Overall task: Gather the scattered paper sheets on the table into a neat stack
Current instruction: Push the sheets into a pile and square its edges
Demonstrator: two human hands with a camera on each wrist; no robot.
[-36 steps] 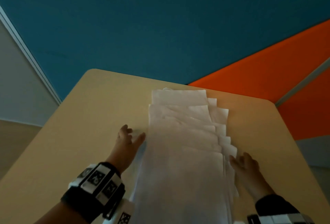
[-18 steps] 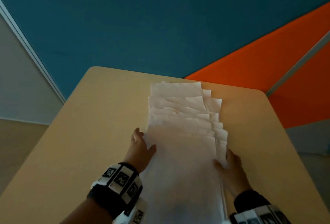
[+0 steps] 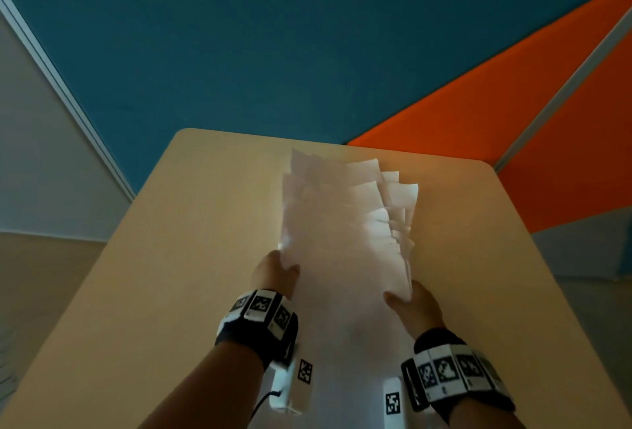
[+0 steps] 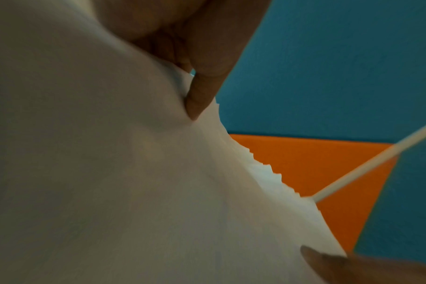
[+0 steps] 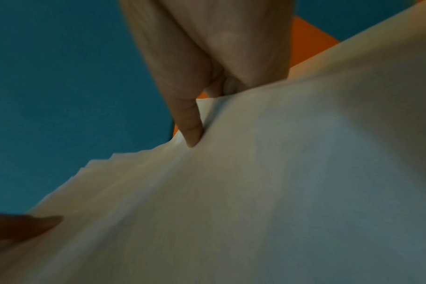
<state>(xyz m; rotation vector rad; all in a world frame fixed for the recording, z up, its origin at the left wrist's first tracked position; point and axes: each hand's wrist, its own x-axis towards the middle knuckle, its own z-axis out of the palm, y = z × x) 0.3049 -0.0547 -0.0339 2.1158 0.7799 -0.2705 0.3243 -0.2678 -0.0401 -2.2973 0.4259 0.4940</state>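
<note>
A fanned pile of white paper sheets [image 3: 345,244] runs down the middle of the tan table [image 3: 191,230], its far ends staggered and blurred. My left hand [image 3: 275,271] grips the pile's left edge, thumb on top. My right hand [image 3: 413,305] grips the right edge the same way. In the left wrist view the paper sheets [image 4: 110,182] fill the frame with a thumb [image 4: 202,92] pressed on them. The right wrist view shows the sheets [image 5: 255,192] with a thumb [image 5: 190,123] on top. The fingers under the pile are hidden.
The table's far edge [image 3: 273,136] lies just beyond the sheets. Past it the floor is teal [image 3: 273,35] and orange [image 3: 513,121]. Bare tabletop shows on both sides of the pile.
Both hands have closed in from the pile's sides and taken hold of its edges. The sheets have bunched narrower and their far ends now look lifted and blurred.
</note>
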